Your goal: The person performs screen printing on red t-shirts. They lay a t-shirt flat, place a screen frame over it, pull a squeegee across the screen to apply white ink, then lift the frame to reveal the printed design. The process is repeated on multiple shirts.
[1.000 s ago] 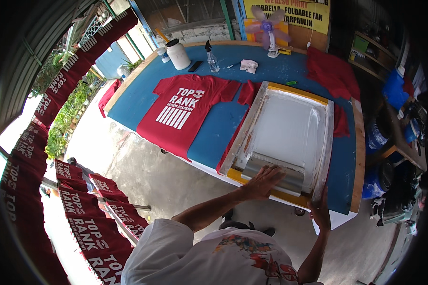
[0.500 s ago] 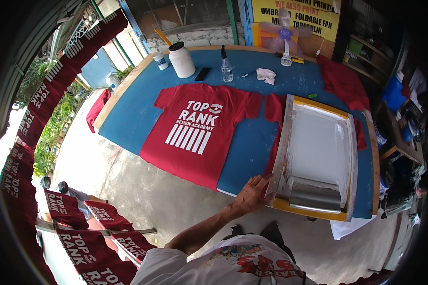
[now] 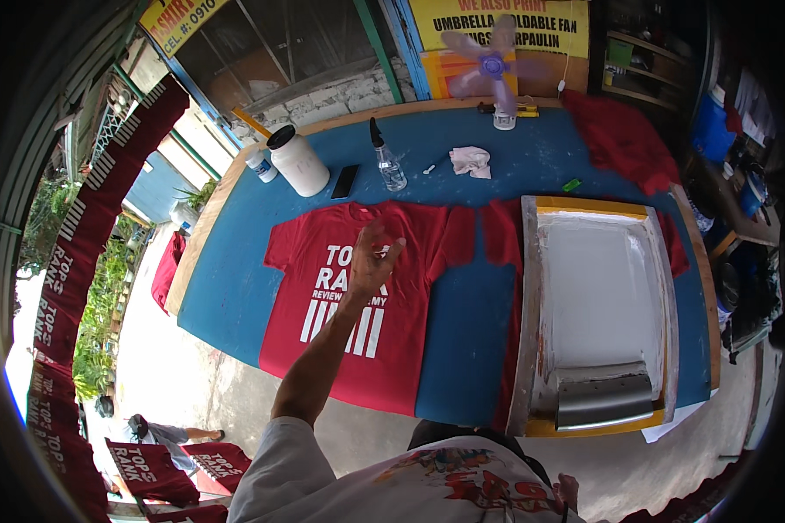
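Closest in, the person's white, paint-smeared shirt (image 3: 392, 484) fills the lower edge, and the left forearm rises from it over the blue worktop (image 3: 471, 349). The left hand (image 3: 371, 257) hovers above the red T-shirt (image 3: 358, 305), fingers spread loosely and slightly curled; its grip is wide open and has hold of nothing. Whether the fingertips touch the cloth cannot be told. The red T-shirt lies flat, printed side up, directly under and around that hand, its white lettering partly covered by the palm and wrist, the white stripes showing just below. Of the right hand (image 3: 569, 490) only a small part shows at the bottom edge, beside the shirt; how its grip stands cannot be told.

To the right of the T-shirt, apart from the left hand, lies the printing screen (image 3: 597, 296) in its pale frame with yellow ends, resting on a second red garment (image 3: 501, 253). A metal-coloured squeegee (image 3: 604, 398) sits inside the screen at its near end.

Further back on the worktop stand a white jar with a black lid (image 3: 298, 161), a smaller white bottle (image 3: 260, 166), a dark phone (image 3: 344, 181), a clear spray bottle (image 3: 389, 162) and a crumpled white rag (image 3: 471, 160). At the far edge are a small purple fan (image 3: 494, 65) and a heap of red cloth (image 3: 624, 139).
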{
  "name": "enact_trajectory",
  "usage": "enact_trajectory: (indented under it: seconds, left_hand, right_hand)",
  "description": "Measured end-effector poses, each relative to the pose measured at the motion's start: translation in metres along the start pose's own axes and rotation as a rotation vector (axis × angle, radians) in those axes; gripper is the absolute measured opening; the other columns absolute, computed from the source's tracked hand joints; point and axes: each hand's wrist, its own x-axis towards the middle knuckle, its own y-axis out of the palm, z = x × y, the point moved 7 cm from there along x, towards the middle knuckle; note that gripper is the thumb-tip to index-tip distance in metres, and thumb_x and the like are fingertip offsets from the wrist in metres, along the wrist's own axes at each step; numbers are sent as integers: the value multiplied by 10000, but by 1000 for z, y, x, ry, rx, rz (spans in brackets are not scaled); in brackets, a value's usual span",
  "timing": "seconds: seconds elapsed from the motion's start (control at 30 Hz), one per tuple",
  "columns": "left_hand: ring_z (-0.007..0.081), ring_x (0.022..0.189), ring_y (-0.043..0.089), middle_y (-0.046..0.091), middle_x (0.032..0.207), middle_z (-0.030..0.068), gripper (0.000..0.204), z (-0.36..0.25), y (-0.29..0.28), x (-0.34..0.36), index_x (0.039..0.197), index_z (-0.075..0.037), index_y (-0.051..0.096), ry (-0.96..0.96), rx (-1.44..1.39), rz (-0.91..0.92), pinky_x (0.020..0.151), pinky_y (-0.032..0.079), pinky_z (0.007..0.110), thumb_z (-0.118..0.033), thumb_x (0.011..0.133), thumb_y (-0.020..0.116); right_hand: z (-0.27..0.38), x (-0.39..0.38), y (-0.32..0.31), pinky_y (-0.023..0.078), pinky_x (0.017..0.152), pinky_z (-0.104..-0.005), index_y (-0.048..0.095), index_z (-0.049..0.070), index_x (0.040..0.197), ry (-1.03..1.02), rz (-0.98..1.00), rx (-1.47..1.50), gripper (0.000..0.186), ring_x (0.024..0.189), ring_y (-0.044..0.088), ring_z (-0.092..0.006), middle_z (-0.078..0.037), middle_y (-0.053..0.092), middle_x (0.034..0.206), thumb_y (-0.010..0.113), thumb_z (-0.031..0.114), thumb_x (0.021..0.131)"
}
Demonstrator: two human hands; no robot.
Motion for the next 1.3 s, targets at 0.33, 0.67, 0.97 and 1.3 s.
enact_trajectory:
  seconds: [0.33,0.67,0.97,1.3]
  left_hand:
    - [499,1447,526,532,1547,367,1292,159,33,281,1624,131,350,-144,264,12,1208,425,518,-685,785,898]
    - [245,1094,707,691,1220,155,732,214,103,363,1402,51,603,-43,-472,-42,956,630,394,-486,970,851]
    - [129,837,679,707,1110,80,545,23,82,266,1402,10,647,313,-230,358,689,601,300,-352,1028,810]
    - [141,697,686,676,845,39,534,-117,247,100,1179,-12,722,47,-26,1216,625,639,350,-494,976,832]
  right_hand:
    - [-34,-211,112,627,624,-458,675,19,1246,269,-188,160,328,790,774,-305,-152,706,846,664,289,1060]
    - [10,-321,223,659,630,-476,634,15,1313,418,-271,229,302,782,784,-324,-188,726,895,639,180,1060]
    - [21,-320,225,688,636,-492,596,12,1373,408,-247,242,322,775,792,-341,-221,744,939,617,82,1059]
    - [-58,-226,205,684,608,-478,573,27,1386,322,-243,467,313,741,788,-331,-221,754,957,607,47,1075]
